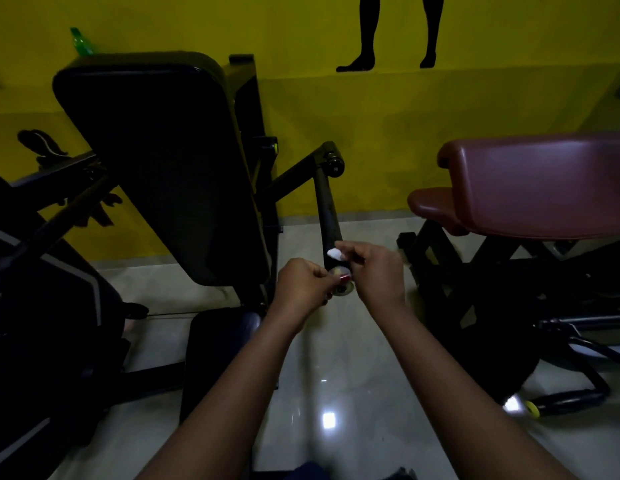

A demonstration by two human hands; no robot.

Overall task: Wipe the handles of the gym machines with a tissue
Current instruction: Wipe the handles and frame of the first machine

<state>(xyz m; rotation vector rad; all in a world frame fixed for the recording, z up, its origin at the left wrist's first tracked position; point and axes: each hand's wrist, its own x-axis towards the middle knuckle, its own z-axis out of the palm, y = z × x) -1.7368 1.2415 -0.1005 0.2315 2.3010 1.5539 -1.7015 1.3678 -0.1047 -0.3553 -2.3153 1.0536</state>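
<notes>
Yellow painted wall [388, 133] fills the background of a dim gym, and black silhouetted legs [367, 32] are painted on it near the top. Below it we see a glossy pale tiled floor [336, 358] catching spots of light.

From the head camera we look down along two bare forearms reaching forward. At left stands a machine with a large black padded backrest [156, 161], tilted. A green plastic bottle [80, 43] shows just above and behind it. At right we see a maroon padded bench [530, 181] on a black frame, well apart from the backrest.

Between them a black cylindrical machine handle [327, 209] slants down towards us and ends in a pale round cap [343, 284]. The left hand [303, 284] is clenched around the handle's near end, and its red-nailed thumb touches the cap. The right hand [377, 271] pinches a small crumpled white tissue [333, 252] between thumb and fingers. It holds the tissue against the handle just above the cap, so the tissue sits between the two hands and touches the grip.
</notes>
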